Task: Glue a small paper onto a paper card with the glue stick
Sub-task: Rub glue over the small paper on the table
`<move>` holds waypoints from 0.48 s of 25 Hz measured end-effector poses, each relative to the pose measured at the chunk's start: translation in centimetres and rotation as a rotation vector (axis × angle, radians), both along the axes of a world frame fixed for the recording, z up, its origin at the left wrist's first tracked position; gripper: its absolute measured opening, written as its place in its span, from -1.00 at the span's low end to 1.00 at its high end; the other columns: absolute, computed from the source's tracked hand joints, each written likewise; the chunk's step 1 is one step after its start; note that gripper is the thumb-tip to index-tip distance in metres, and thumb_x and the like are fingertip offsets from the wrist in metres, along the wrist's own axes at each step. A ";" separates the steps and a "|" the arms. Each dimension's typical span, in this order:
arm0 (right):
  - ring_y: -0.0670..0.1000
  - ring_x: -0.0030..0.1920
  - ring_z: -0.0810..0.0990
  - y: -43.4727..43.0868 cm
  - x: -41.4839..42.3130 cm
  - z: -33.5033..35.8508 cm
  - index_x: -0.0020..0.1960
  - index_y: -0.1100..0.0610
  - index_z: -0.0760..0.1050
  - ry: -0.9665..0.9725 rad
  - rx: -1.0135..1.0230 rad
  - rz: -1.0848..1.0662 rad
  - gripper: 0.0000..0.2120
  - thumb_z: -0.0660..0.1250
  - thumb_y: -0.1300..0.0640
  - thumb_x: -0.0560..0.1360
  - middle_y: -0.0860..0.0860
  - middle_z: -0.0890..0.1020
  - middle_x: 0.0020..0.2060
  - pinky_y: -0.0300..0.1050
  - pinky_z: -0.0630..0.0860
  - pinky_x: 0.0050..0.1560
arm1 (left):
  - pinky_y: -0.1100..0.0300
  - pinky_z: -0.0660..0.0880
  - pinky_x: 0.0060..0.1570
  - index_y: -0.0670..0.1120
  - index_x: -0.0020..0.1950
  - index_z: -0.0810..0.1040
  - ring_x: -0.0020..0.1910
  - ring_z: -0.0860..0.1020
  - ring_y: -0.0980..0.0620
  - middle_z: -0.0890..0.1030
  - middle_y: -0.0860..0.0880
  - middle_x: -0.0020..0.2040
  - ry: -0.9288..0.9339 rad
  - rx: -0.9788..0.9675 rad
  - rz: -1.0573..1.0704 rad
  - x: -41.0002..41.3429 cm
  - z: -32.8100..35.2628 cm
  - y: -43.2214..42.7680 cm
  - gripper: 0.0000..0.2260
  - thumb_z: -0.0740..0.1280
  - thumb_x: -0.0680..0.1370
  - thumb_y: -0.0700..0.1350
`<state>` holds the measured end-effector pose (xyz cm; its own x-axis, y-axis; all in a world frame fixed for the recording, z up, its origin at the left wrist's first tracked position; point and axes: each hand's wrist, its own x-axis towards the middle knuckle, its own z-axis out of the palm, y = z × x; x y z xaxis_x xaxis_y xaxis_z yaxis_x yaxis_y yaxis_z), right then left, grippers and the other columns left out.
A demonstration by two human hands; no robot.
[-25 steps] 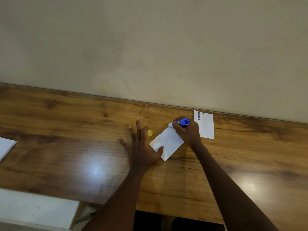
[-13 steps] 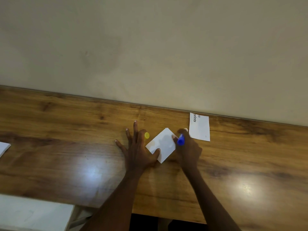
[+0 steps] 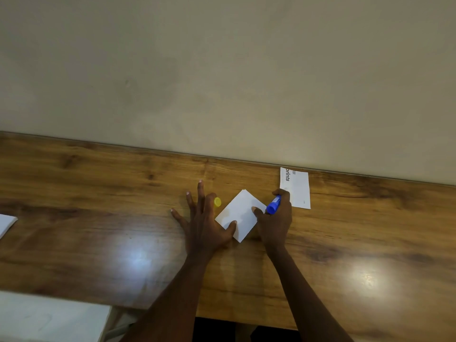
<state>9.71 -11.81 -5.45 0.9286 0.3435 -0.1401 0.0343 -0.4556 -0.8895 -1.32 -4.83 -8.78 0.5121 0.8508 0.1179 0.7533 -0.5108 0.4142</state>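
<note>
A small white paper (image 3: 240,213) lies turned like a diamond on the wooden table (image 3: 98,230). My left hand (image 3: 203,223) lies flat with fingers spread, its thumb pressing the paper's near left edge. My right hand (image 3: 276,220) grips a blue glue stick (image 3: 273,204) over the paper's right corner, thumb on the paper. A yellow cap (image 3: 217,201) sits on the table by my left index finger. A white card printed "prints" (image 3: 296,188) lies just beyond my right hand near the wall.
The table meets a beige wall (image 3: 222,70) at the back. Another white sheet (image 3: 6,224) pokes in at the far left edge. A white surface (image 3: 49,317) lies below the table's front edge at lower left.
My right hand with the glue stick slid from the paper's far corner down along its right side. The left hand stayed pressing the paper.
</note>
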 end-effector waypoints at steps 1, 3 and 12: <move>0.14 0.09 0.47 0.0 0.1 -0.1 0.19 0.20 0.32 -0.041 -0.057 0.017 -0.48 0.43 0.36 0.30 0.20 0.48 0.14 -0.03 0.41 0.17 | -0.43 -0.24 0.25 0.08 0.22 0.09 0.48 -0.06 -0.24 -0.03 -0.08 0.52 -0.001 0.000 0.000 0.0 0.0 0.0 -0.34 0.27 0.23 0.25; 0.15 0.12 0.46 0.0 0.0 -0.3 0.20 0.17 0.32 -0.129 -0.187 0.088 -0.50 0.41 0.33 0.33 0.20 0.50 0.14 0.06 0.36 0.24 | -0.45 -0.22 0.24 0.07 0.22 0.12 0.47 -0.01 -0.27 0.02 -0.11 0.52 -0.001 0.013 0.001 0.0 -0.1 0.0 -0.33 0.28 0.22 0.25; 0.20 0.00 0.50 0.0 -0.2 -0.2 0.20 0.17 0.27 0.087 0.164 -0.030 -0.38 0.48 0.33 0.24 0.25 0.45 0.16 0.08 0.53 0.08 | -0.49 -0.16 0.22 0.05 0.23 0.15 0.46 0.03 -0.30 0.05 -0.13 0.52 0.022 0.033 -0.008 0.0 -0.2 0.0 -0.34 0.27 0.23 0.27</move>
<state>9.49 -11.80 -5.67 0.9256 0.3408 -0.1648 -0.0575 -0.3038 -0.9510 -1.28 -4.79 -9.00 0.5214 0.8427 0.1340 0.7583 -0.5296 0.3802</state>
